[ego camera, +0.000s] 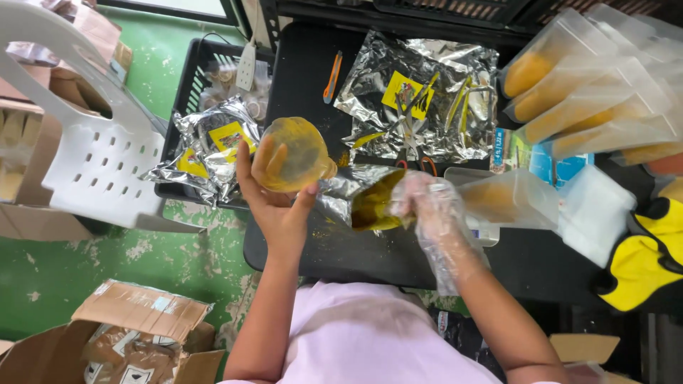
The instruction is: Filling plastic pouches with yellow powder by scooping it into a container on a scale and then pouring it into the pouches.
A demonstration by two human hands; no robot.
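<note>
My left hand (274, 203) is bare and holds up a clear plastic bag of yellow powder (293, 154) above the black table (313, 249). My right hand (427, 203), in a thin clear plastic glove, grips the mouth of a silver foil pouch (356, 192) whose inside is coated with yellow powder. The pouch lies on the table, its opening toward the right hand. The bag of powder sits just left of and above the pouch.
Opened foil wrappers (420, 96) with yellow labels, scissors (416, 162) and an orange cutter (332, 75) lie at the back of the table. Filled clear pouches (590, 92) stack at right. A black crate (186, 92), white plastic chair (92, 149) and cardboard boxes (135, 334) stand left.
</note>
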